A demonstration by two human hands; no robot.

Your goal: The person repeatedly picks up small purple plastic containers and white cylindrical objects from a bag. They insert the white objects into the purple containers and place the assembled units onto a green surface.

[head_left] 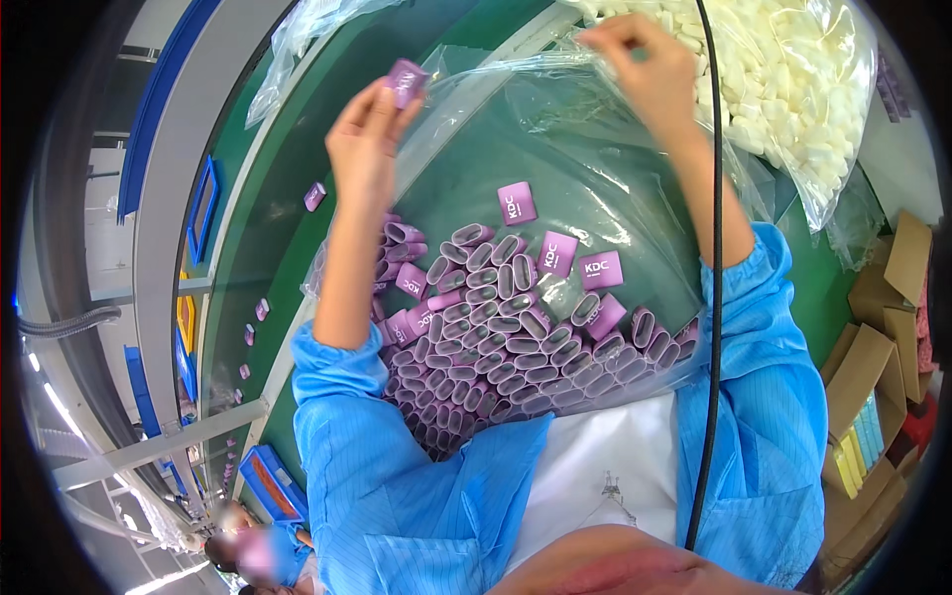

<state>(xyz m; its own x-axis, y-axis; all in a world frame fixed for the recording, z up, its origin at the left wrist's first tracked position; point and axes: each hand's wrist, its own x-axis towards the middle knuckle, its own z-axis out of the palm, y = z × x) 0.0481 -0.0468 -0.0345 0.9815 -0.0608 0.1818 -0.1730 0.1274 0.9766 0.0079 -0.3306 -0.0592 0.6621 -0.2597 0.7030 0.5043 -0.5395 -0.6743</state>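
Observation:
In my left hand (365, 144), a small purple shell (407, 83) with white print is pinched between thumb and fingers. It is held up over the far left of the green work surface. My right hand (650, 79) is raised at the far right, beside the bag of cream-white pieces (783, 84). Its fingertips are pressed together near the clear bag's edge; whatever they hold is too small or blurred to make out. Between my forearms, many hollow oval purple shells (496, 332) fill a clear plastic bag (615, 149), most with their openings up. Several, such as one purple shell (517, 202), lie flat.
A black cable (714, 297) hangs down in front of my right arm. Left, a conveyor belt (283, 213) carries spaced purple pieces, with a blue tray (273, 484) beside it. Opened cardboard boxes (873, 377) stand at right. Another person (263, 555) is at lower left.

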